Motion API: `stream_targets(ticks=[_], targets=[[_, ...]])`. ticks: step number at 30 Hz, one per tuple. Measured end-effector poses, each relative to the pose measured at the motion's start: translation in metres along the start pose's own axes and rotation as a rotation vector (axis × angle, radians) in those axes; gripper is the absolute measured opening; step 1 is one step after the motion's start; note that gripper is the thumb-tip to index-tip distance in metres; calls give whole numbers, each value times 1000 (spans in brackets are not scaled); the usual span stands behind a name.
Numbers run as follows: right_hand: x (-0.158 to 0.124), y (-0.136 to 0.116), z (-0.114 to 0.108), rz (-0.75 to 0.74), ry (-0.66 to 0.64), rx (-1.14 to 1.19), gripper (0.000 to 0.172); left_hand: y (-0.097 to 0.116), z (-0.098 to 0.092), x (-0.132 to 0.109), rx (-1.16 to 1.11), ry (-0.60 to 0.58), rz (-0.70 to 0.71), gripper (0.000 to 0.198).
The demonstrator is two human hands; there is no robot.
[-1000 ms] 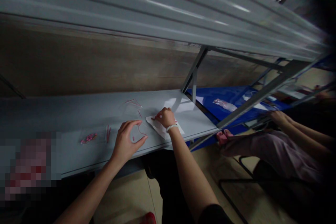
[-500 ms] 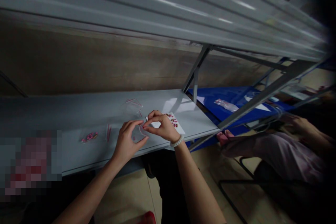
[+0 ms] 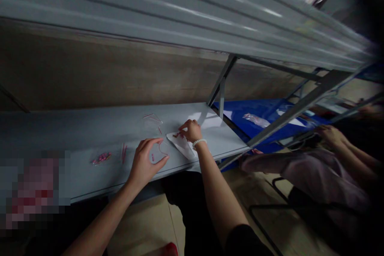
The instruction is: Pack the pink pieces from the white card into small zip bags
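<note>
My left hand (image 3: 145, 158) is curled with thumb and fingertips apart, holding a small clear zip bag (image 3: 163, 149) between them. The bag's pinkish edge bows into a curve. A small pink piece (image 3: 153, 157) shows beside that hand; whether it lies in the bag or on the table, I cannot tell. My right hand (image 3: 191, 131), with a white bead bracelet, reaches down over a white sheet (image 3: 184, 148). Its fingertips are drawn together at small reddish pieces (image 3: 177, 134) on the sheet. What they pinch, if anything, is too small to make out.
On the grey table (image 3: 90, 128) lie clear zip bags (image 3: 153, 119), thin pink strips (image 3: 124, 153) and a pile of pink pieces (image 3: 102, 157). A metal shelf (image 3: 150, 12) overhangs it. To the right are a blue table (image 3: 237, 114) and a seated person (image 3: 312, 168).
My right hand has left the bag's mouth and moved right and away from me to the pieces on the white sheet. My left hand still holds the bag in nearly the same place.
</note>
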State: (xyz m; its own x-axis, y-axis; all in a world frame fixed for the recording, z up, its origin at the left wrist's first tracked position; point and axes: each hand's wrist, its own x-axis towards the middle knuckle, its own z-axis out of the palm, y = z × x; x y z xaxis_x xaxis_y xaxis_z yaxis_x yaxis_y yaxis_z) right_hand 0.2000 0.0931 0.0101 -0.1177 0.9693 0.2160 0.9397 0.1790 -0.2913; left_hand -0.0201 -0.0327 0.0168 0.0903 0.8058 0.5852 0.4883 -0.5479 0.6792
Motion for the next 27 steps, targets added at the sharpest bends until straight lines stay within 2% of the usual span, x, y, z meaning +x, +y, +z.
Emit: stream_targets(ticks=[5,11,14,16,18,21,24,27], targets=[[0,2,9,-71,-79,-51,15,2,-2,0,3,2,-7,41],[0,-3,10,-69,-82,-26,8,2,-2,0,8,-3,-11,41],[0,-7,4,-66,-59,0,9,2,-3,0,19,-1,-8,40],[-6,-13,-6,-78,2,124,10,1,-3,1,23,4,-9,40],[-18,-24,-20,-146,59,371,10,0,-3,1,29,6,-17,41],[-43,-45,-39,-334,24,700,15,-1,-2,1,40,6,-35,42],[-60,-65,-47,-446,-9,758,14,-1,0,0,38,11,-36,43],[-63,-72,-45,-518,-54,759,14,0,1,0,30,8,-25,44]])
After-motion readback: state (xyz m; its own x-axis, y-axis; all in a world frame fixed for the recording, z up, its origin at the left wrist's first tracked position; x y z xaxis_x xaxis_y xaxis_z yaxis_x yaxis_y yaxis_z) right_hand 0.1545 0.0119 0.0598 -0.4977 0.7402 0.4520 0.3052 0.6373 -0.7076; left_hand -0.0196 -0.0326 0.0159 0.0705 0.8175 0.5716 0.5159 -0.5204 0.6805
